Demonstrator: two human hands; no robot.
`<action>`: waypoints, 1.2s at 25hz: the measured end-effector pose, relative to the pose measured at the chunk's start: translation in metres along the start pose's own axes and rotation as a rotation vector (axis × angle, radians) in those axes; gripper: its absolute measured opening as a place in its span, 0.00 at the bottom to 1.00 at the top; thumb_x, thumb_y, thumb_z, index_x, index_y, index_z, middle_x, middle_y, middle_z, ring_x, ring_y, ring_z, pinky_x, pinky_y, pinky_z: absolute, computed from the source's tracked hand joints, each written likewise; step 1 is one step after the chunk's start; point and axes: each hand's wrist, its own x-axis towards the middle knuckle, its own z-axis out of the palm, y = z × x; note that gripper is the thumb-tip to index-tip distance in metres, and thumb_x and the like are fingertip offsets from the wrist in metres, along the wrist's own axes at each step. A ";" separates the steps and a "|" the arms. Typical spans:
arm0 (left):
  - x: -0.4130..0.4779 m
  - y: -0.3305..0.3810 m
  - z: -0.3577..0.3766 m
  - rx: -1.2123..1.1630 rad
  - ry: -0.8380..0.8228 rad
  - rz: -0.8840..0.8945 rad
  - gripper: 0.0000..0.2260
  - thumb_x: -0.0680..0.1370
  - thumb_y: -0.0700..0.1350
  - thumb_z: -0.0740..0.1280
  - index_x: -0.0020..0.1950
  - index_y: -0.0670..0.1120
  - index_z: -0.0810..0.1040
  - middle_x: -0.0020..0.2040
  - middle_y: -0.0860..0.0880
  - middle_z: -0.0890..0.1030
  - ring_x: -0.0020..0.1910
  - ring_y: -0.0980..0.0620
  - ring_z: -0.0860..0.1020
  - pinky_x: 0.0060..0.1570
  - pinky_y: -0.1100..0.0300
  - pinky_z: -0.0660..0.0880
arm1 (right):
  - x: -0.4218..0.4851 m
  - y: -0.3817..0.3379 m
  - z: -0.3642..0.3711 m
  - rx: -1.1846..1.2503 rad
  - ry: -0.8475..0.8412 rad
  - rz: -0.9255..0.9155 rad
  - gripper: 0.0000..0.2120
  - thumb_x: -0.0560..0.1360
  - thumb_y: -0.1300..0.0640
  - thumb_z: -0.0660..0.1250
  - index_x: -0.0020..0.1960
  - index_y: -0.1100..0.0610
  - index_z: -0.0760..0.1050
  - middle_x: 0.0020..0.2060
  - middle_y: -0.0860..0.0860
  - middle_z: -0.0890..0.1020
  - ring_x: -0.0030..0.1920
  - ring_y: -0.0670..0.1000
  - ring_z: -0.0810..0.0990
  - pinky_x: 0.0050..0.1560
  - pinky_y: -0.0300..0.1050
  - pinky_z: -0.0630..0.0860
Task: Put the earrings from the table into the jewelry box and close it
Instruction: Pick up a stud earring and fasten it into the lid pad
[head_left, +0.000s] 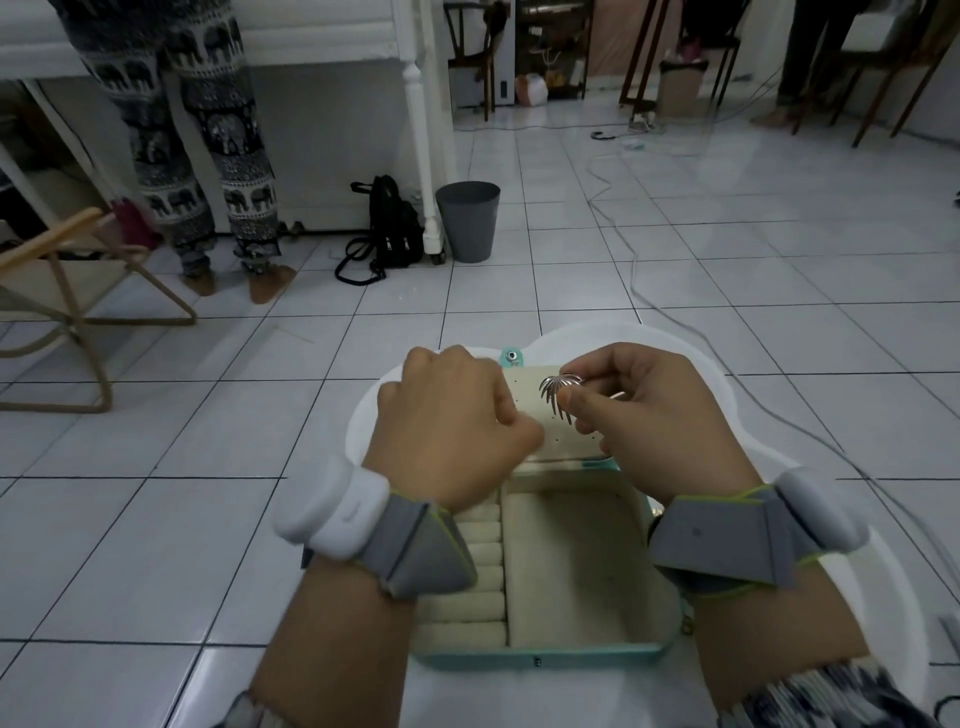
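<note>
A teal jewelry box (545, 660) lies open on a small white table (857, 597), with cream lining, ring rolls on its left and a bare compartment on its right. Its raised lid holds a cream panel (530, 395) dotted with small holes. My right hand (660, 415) pinches a silver fan-shaped earring (558, 395) just in front of that panel. My left hand (452, 421) is curled against the panel's left edge, apparently holding it; the fingertips are hidden. Both wrists wear grey straps with white sensor units.
The white table has a wavy edge and stands on a white tiled floor. Cables run across the floor to the right. Further off are a grey bin (467, 221), a black backpack (389, 223), a wooden folding chair (67, 306) and a standing person's patterned trousers (208, 156).
</note>
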 end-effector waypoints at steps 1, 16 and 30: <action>0.009 -0.002 0.000 -0.007 0.029 -0.022 0.07 0.72 0.51 0.63 0.42 0.49 0.76 0.48 0.50 0.77 0.54 0.46 0.70 0.51 0.53 0.69 | 0.000 0.001 0.000 -0.017 0.007 0.002 0.03 0.69 0.56 0.72 0.37 0.50 0.79 0.26 0.45 0.80 0.31 0.47 0.78 0.37 0.46 0.73; 0.095 -0.009 0.035 -0.144 -0.045 0.003 0.07 0.75 0.45 0.57 0.50 0.42 0.68 0.47 0.42 0.81 0.46 0.39 0.77 0.46 0.49 0.75 | -0.007 -0.002 0.001 -0.239 -0.039 0.018 0.01 0.71 0.55 0.69 0.42 0.52 0.79 0.35 0.46 0.81 0.38 0.47 0.78 0.41 0.42 0.73; 0.108 -0.008 0.056 0.183 -0.044 0.122 0.04 0.78 0.38 0.52 0.52 0.43 0.60 0.33 0.47 0.70 0.28 0.48 0.66 0.26 0.57 0.57 | -0.009 -0.005 -0.004 -0.232 -0.056 0.015 0.01 0.71 0.57 0.68 0.41 0.53 0.78 0.35 0.46 0.81 0.39 0.47 0.78 0.43 0.43 0.74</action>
